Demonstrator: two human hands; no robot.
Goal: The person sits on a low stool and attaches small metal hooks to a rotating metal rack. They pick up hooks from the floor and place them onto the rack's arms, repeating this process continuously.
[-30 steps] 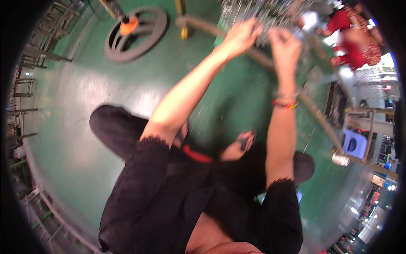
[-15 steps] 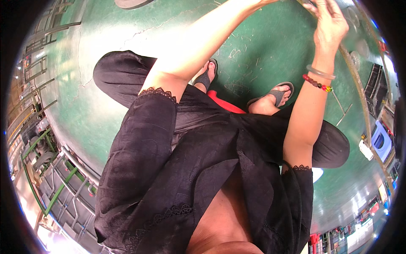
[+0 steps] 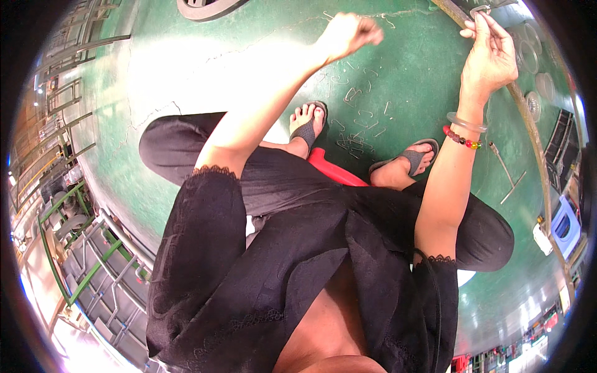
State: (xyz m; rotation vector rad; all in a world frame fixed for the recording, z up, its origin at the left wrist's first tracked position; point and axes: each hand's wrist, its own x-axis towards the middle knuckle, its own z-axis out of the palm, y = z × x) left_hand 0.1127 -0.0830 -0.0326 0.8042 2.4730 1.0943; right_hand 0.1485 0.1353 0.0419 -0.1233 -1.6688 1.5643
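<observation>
My right hand [image 3: 490, 59], with a clear bangle and a red beaded bracelet at its wrist, is raised at the upper right. Its thumb and fingertips pinch a small shiny metal piece [image 3: 479, 10], whose exact kind is too small to tell. Right behind those fingers runs a long brown pole [image 3: 524, 105], curved by the lens. My left hand [image 3: 349, 37] is in the air to the left of it, fingers bent and smeared by motion; whether they hold anything is unclear. Below, thin bent wire pieces [image 3: 356, 144] lie scattered on the green floor between my sandalled feet.
A red plastic seat edge [image 3: 336, 169] shows beneath me. To the right are a T-shaped metal tool [image 3: 513, 188], round clear containers [image 3: 545, 87], a black crate [image 3: 561, 146] and a blue plastic stool [image 3: 566, 221]. Metal frames [image 3: 102, 261] stand at left, a grey ring [image 3: 214, 11] at the top.
My left hand has come down and left from the top edge, away from the pole. My right hand stays near the pole, the metal piece now visible in its fingertips. The view has tilted slightly.
</observation>
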